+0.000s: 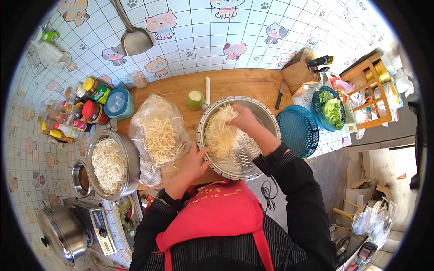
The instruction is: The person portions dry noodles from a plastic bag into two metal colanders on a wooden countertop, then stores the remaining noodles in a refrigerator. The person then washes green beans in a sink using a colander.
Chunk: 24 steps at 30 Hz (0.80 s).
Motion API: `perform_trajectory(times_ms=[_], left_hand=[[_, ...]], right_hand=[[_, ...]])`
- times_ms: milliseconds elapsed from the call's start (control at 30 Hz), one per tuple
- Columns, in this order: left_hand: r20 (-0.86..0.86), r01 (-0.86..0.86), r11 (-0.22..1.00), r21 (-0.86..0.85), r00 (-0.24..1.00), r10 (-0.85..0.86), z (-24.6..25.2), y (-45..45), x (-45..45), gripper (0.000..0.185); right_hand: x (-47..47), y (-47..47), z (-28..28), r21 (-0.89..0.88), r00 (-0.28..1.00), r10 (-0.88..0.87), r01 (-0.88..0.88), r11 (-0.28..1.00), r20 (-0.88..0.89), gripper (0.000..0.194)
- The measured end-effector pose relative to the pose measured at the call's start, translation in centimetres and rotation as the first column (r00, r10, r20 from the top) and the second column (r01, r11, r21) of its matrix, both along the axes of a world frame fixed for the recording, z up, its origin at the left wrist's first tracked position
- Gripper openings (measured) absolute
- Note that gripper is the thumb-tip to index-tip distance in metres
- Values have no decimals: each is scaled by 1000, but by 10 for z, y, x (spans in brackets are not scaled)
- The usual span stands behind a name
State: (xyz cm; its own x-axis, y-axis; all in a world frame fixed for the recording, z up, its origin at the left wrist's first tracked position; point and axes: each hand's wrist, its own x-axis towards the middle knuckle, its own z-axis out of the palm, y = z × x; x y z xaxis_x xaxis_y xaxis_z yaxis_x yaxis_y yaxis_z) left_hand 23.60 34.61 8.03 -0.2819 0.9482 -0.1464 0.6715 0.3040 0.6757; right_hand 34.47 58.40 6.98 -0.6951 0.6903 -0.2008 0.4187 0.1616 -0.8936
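Observation:
My right hand (244, 118) grips a bunch of pale noodles (220, 132) over a round metal steamer pan (275, 128). The bunch hangs against the pan's left inner side, above a wavy, holed bottom. At the pan's left rim is my left hand (195, 164), empty with its fingers apart; a fingertip appears to touch the rim. Beyond that hand, to the left, more noodles (157, 137) lie in an opened clear plastic bag (152, 101). A second metal steamer pan (130, 166) at far left holds a heap of whitish noodles (107, 166).
Behind the pan are a cut green radish-like vegetable (196, 100) and a white stalk (208, 88). A small knife (280, 95) lies near the knife block (300, 76). Blue baskets (298, 130) stand right, one with lettuce (331, 108). Condiment jars (93, 111) crowd the left; a lidded pot (62, 233) sits lower left.

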Motion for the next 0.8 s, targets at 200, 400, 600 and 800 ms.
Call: perform_trajectory(times_ms=[200, 400, 600, 800], left_hand=[[-34, 28, 999, 38, 999, -27, 16, -1, -7, 37], [-4, -55, 962, 269, 998, 58, 13, -20, -31, 26], [-120, -243, 881, 407, 941, 315, -11, -52, -78, 7], [-103, -410, 852, 325, 880, 463, -34, -65, -108, 27]], right_hand=[[18, 0, 19, 286, 845, 129, -314, 905, 520, 56], [41, -2, 15, 138, 809, 55, -166, 976, 586, 56], [10, -14, -1, 348, 937, -16, -114, 931, 350, 54], [-9, -47, 59, 514, 727, -173, -276, 812, 664, 50]])
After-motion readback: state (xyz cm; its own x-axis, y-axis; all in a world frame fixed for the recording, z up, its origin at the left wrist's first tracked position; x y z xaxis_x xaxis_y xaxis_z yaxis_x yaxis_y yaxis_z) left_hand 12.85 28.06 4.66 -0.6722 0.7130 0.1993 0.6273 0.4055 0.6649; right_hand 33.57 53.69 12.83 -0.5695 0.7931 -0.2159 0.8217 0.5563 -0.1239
